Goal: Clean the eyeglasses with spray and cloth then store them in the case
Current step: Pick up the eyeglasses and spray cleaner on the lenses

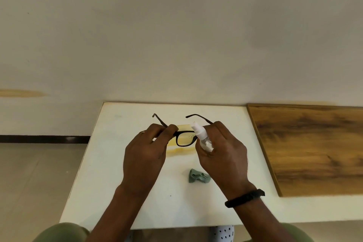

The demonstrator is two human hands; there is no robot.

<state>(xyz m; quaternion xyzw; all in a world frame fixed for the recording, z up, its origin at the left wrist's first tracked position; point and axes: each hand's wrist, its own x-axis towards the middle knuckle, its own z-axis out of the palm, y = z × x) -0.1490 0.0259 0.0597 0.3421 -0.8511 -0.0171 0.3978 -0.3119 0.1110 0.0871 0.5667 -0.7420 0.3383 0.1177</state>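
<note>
Dark-framed eyeglasses (184, 137) are held above the white table (117, 163), temples unfolded and pointing away from me. My left hand (147, 153) pinches the frame at its left lens, which it hides. My right hand (222, 151) grips a small clear spray bottle (202, 135) with a white nozzle that points at the right lens. Droplets speckle that lens. A crumpled grey-green cloth (198, 176) lies on the table below my right hand. A pale yellow object (180, 149), perhaps the case, lies under the glasses, mostly hidden.
A brown wooden board (314, 147) lies on the table's right side. A cream wall stands right behind the table. Tiled floor (39, 173) is to the left. My knees show at the bottom edge.
</note>
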